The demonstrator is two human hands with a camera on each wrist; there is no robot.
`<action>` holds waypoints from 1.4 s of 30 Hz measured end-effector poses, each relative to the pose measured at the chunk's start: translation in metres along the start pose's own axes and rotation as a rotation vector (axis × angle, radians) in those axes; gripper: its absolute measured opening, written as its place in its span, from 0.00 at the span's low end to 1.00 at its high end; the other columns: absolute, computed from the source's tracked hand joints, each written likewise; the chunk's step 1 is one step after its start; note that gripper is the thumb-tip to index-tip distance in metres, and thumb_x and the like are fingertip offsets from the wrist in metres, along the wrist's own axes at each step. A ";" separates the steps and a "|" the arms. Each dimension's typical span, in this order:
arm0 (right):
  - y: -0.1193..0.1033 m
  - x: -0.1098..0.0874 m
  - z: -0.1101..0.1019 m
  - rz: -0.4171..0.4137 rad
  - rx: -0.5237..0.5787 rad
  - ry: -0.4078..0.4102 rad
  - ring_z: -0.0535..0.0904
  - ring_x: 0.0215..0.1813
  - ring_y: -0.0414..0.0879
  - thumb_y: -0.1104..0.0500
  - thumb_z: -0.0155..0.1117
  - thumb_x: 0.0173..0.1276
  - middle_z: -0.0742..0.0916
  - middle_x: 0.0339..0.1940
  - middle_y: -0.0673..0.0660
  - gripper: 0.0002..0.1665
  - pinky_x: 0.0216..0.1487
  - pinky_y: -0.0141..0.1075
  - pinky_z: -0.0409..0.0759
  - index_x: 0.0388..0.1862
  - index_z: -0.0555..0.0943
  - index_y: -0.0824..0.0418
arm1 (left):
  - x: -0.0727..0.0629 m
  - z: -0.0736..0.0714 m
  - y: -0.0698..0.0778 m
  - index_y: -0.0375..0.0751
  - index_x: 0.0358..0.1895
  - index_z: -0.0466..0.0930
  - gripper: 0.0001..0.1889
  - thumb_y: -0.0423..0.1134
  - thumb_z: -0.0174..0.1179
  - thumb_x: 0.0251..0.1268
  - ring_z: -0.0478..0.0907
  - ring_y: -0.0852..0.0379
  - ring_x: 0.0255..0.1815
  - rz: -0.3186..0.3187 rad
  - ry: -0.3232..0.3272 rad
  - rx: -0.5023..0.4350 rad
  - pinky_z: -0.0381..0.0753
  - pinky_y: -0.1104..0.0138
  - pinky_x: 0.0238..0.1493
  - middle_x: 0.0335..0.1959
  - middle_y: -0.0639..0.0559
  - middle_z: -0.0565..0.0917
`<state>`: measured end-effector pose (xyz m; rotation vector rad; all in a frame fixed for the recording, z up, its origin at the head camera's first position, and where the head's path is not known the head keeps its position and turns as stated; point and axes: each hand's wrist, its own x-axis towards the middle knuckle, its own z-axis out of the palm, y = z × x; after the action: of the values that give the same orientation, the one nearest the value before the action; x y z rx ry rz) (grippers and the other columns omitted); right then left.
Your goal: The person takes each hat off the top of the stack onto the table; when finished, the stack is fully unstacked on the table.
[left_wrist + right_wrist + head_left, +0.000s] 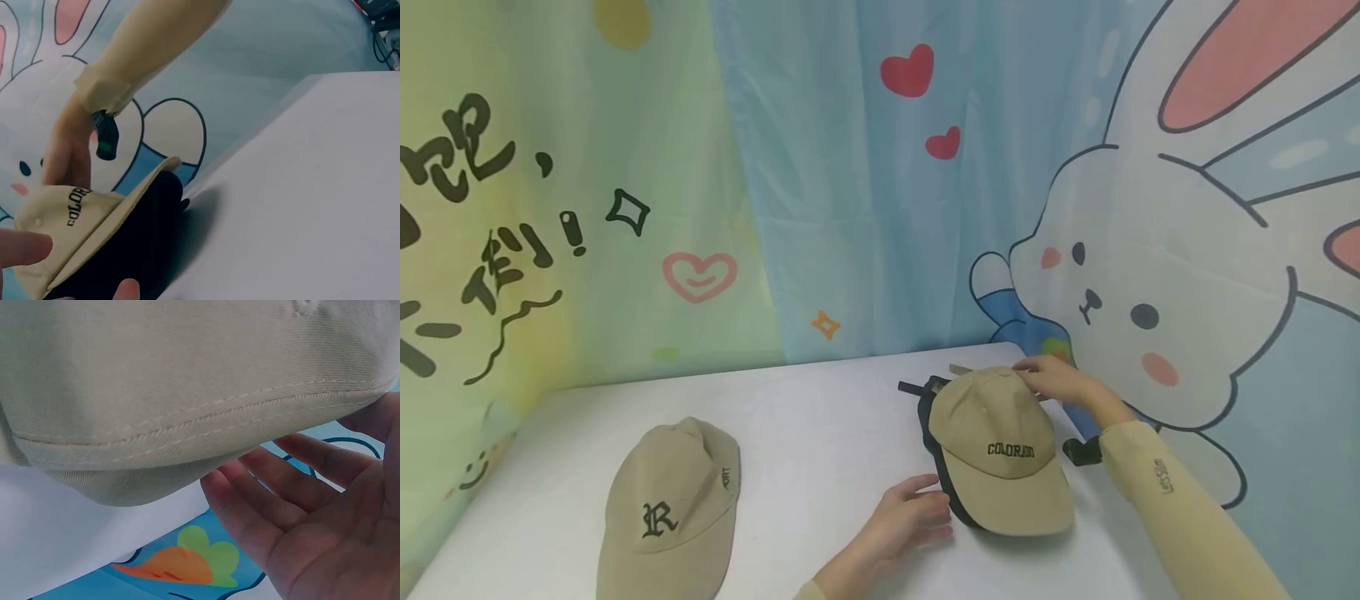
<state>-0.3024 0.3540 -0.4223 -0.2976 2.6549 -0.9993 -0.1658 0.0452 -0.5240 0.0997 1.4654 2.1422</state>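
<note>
A tan baseball cap [1000, 421] with COLORADO on its front lies over a dark baseball cap [955, 487], at the table's right side. Only the dark cap's edge and strap end show in the head view. My right hand [1063, 385] is at the back of the tan cap; its fingers [269, 487] are extended and reach the rim in the right wrist view. Beside the brims, on the left, my left hand [906, 521] holds its fingers spread and loosely bent, with nothing in them. Whether it touches the dark cap I cannot tell.
Another tan cap [670, 500], marked with a letter R, lies at the left of the white table [820, 450]. Behind the table hangs a printed curtain [835, 183] with a cartoon rabbit. A dark device [1082, 451] is at the right wrist.
</note>
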 end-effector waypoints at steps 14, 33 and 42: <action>0.010 0.004 0.008 0.159 0.089 -0.083 0.70 0.64 0.71 0.45 0.46 0.79 0.76 0.62 0.74 0.37 0.57 0.61 0.77 0.69 0.64 0.77 | 0.008 0.007 -0.010 0.23 0.72 0.56 0.36 0.33 0.61 0.64 0.78 0.43 0.55 -0.036 -0.022 -0.074 0.81 0.50 0.54 0.56 0.36 0.76; 0.016 0.003 0.011 0.146 0.089 -0.074 0.75 0.59 0.65 0.44 0.48 0.78 0.78 0.59 0.71 0.39 0.55 0.58 0.79 0.69 0.63 0.78 | 0.012 0.016 -0.011 0.23 0.69 0.61 0.31 0.34 0.59 0.67 0.80 0.47 0.53 -0.035 -0.071 -0.105 0.83 0.54 0.53 0.53 0.39 0.79; 0.017 0.007 0.014 0.145 0.055 -0.045 0.71 0.63 0.70 0.48 0.48 0.77 0.74 0.63 0.75 0.36 0.54 0.59 0.80 0.68 0.64 0.78 | 0.015 0.018 -0.009 0.25 0.63 0.70 0.24 0.35 0.58 0.69 0.81 0.51 0.50 -0.032 -0.099 -0.112 0.83 0.58 0.52 0.50 0.40 0.81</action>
<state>-0.3054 0.3564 -0.4454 -0.1128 2.5621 -1.0057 -0.1687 0.0699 -0.5280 0.1390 1.2806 2.1563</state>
